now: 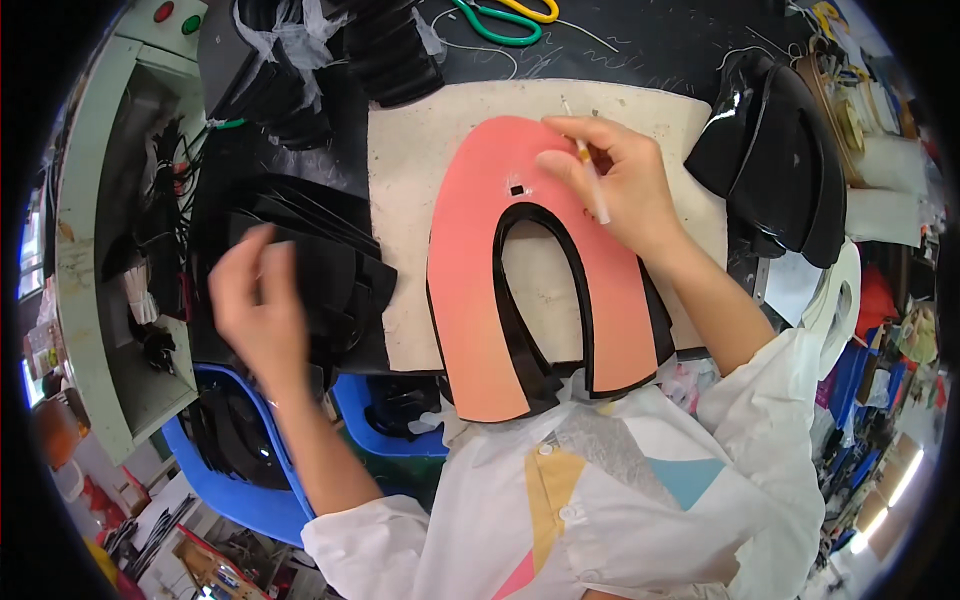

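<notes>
A U-shaped pink-to-orange panel (465, 245) with black edging lies on a beige board (405, 160), its curved end away from me and its two legs reaching my shirt. A small black square (517, 190) shows above its inner opening. Over the panel's upper right side, my right hand (615, 175) is closed around a thin white pen-like stick (597, 192) with a yellowish band. My left hand (262, 305), smeared by motion, hovers at a pile of black flat pieces (335, 270) left of the board. Whether it touches or holds one I cannot tell.
Glossy black curved pieces (775, 150) sit right of the board. Black stacks (390, 50) wrapped with plastic stand at the back, near green-handled scissors (500, 25). Blue bins (235, 480) with black pieces are below the table's left edge, beside a pale metal cabinet (95, 250).
</notes>
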{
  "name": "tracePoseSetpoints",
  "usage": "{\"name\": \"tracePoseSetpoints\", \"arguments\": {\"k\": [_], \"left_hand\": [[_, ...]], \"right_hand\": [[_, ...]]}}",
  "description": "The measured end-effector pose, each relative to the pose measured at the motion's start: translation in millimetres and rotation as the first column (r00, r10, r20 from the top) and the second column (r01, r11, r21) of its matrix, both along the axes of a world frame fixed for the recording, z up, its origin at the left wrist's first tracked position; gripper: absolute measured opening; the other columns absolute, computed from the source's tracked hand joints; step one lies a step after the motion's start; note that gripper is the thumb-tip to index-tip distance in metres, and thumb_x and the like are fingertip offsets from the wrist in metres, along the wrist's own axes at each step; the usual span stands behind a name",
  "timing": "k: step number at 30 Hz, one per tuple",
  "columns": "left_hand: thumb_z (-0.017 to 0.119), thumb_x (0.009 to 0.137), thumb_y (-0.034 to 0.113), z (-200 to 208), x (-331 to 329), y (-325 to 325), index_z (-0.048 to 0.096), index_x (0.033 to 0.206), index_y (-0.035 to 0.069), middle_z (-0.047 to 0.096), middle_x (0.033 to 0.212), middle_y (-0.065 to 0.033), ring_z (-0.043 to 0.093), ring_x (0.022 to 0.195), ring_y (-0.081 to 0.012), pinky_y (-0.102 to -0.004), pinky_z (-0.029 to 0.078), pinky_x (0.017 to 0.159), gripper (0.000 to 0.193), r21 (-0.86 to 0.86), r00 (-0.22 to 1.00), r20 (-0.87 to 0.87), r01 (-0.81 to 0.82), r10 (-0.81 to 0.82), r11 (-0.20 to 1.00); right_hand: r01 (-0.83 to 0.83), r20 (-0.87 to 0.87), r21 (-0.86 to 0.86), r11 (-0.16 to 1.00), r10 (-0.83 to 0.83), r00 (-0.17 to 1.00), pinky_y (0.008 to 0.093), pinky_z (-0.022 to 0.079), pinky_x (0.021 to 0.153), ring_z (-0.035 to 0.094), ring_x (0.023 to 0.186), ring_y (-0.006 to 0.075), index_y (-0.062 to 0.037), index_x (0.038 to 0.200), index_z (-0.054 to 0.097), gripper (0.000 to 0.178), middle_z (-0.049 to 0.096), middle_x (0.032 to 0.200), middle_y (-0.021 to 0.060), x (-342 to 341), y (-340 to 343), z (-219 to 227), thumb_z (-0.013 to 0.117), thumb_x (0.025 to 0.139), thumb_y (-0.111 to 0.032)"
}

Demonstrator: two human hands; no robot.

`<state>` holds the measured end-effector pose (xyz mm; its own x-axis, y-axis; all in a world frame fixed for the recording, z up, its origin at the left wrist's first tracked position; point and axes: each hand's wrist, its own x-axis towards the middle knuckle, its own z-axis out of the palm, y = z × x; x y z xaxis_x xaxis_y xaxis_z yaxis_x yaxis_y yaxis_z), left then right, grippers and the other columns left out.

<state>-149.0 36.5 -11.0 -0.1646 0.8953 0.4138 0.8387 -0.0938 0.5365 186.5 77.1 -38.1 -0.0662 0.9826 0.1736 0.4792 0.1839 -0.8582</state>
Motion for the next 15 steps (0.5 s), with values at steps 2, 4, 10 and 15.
{"name": "tracePoseSetpoints", "arguments": {"k": [2, 4, 10, 15], "left_hand": [[0.078, 0.076, 0.009, -5, 72, -14, 0.074, 0.102, 0.007, 0.061, 0.119, -0.0143, 0.061, 0.1, -0.0271, -0.0363, 0.051, 0.084, 0.027, -0.138, 0.977, 0.055, 0.214, -0.208, 0.967], [0.081, 0.074, 0.012, -9, 108, -23, 0.075, 0.106, 0.009, 0.062, 0.123, -0.0142, 0.059, 0.106, -0.0289, -0.0348, 0.05, 0.084, 0.032, -0.106, 0.937, -0.096, 0.327, -0.337, 0.939], [0.082, 0.071, 0.011, -25, 127, -25, 0.077, 0.102, 0.01, 0.062, 0.123, -0.0142, 0.057, 0.099, -0.0263, -0.0345, 0.051, 0.076, 0.032, -0.107, 0.956, 0.042, 0.294, -0.291, 0.95], [0.081, 0.071, 0.009, -28, 130, -27, 0.077, 0.099, 0.008, 0.063, 0.121, -0.0153, 0.057, 0.099, -0.027, -0.0347, 0.051, 0.077, 0.029, -0.062, 0.961, 0.004, 0.276, -0.276, 0.959]], "right_hand": [[-0.02, 0.075, 0.085, 0.996, 0.013, 0.997, 0.0303, 0.048, 0.059, 0.056, 0.061, 0.0179, -0.0018, 0.106, 0.07, 0.033, 0.065, 0.078, 0.0106, 1, 1, -7, 0.08, 0.077, -0.016], [-0.035, 0.131, 0.092, 0.995, 0.022, 0.991, 0.0318, 0.049, 0.059, 0.058, 0.062, 0.0195, -0.0023, 0.105, 0.07, 0.033, 0.065, 0.078, 0.0103, -3, -2, -3, 0.08, 0.077, -0.016], [-0.059, 0.184, 0.125, 0.99, 0.035, 0.982, 0.033, 0.051, 0.06, 0.061, 0.065, 0.0212, -0.0038, 0.106, 0.07, 0.033, 0.066, 0.08, 0.0102, -5, -7, 2, 0.079, 0.077, -0.016], [-0.163, 0.38, 0.431, 0.887, -0.015, 0.925, 0.0329, 0.049, 0.057, 0.062, 0.062, 0.0256, -0.0031, 0.105, 0.069, 0.025, 0.066, 0.079, 0.0107, 1, 4, 5, 0.074, 0.083, -0.015]]}}
